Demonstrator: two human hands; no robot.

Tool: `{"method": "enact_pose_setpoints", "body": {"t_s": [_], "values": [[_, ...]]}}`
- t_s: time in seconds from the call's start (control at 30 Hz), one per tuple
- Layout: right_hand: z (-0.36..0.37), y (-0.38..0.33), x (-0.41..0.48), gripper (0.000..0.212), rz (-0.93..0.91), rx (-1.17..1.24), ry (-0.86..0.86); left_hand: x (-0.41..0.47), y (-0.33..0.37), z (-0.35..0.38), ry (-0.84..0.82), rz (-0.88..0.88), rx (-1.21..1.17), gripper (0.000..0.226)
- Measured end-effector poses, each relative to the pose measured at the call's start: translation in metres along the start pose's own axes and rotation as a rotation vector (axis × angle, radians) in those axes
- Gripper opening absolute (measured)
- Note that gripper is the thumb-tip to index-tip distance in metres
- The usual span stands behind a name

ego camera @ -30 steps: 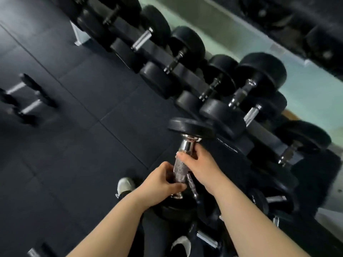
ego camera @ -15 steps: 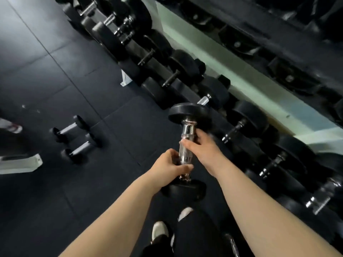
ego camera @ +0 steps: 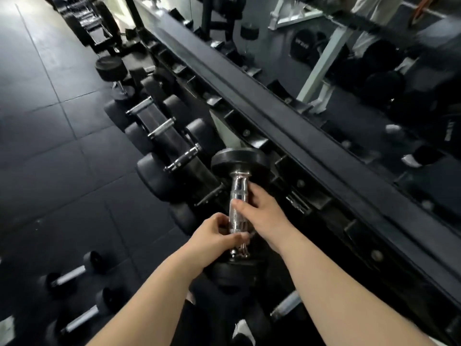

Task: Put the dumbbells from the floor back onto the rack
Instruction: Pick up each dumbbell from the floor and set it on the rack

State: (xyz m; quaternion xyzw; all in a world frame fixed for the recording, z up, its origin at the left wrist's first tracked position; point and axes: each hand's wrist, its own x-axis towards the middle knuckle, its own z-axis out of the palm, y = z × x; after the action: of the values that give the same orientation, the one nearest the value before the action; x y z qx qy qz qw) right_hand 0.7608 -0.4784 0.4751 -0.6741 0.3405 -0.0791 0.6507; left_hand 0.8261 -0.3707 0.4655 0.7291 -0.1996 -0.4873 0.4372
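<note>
I hold a black dumbbell point(ego camera: 238, 161) with a chrome handle, nearly upright, in front of the rack. My left hand point(ego camera: 214, 236) grips the lower part of the handle and my right hand point(ego camera: 262, 211) grips it just above. The lower head of the dumbbell is partly hidden under my hands. The long black dumbbell rack point(ego camera: 287, 143) runs diagonally from upper left to lower right, with several dumbbells point(ego camera: 159, 128) lying on its lower tier. Two small dumbbells point(ego camera: 72, 273) point(ego camera: 79, 318) lie on the floor at lower left.
Dark rubber floor tiles point(ego camera: 62, 158) spread out on the left. A mirror point(ego camera: 349, 58) behind the rack reflects gym equipment and a person's legs. An upright dumbbell point(ego camera: 112, 71) stands at the rack's far end. My shoe point(ego camera: 243, 330) shows below the arms.
The view has tilted up and along the rack. The held dumbbell has risen toward the rack, both hands still on its handle; the floor dumbbells now appear lower left.
</note>
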Motion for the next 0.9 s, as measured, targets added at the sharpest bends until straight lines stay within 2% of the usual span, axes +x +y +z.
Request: {"method": "enact_pose_setpoints", "body": {"t_s": [0.23,0.33,0.5,0.6,0.8,0.9], "values": [[0.037,-0.072,0.176,0.035,-0.062,-0.023,0.093,0.139,0.067,-0.130,-0.058,0.076,-0.018,0.017],[0.071,-0.109,0.275,0.038,-0.063,-0.027,0.170,0.212,0.099,-0.214,-0.104,0.099,0.032,0.019],[0.140,-0.180,0.434,0.037,-0.045,0.006,0.191,0.322,0.150,-0.358,-0.035,0.091,0.133,0.035],[0.170,-0.213,0.516,0.036,-0.022,0.055,0.193,0.384,0.175,-0.430,-0.070,0.078,0.172,0.025],[0.191,-0.252,0.641,0.022,-0.016,0.103,0.290,0.486,0.223,-0.510,-0.019,0.155,0.404,0.019],[0.190,-0.265,0.687,0.029,-0.014,0.168,0.336,0.525,0.250,-0.535,-0.017,0.212,0.530,0.022]]}}
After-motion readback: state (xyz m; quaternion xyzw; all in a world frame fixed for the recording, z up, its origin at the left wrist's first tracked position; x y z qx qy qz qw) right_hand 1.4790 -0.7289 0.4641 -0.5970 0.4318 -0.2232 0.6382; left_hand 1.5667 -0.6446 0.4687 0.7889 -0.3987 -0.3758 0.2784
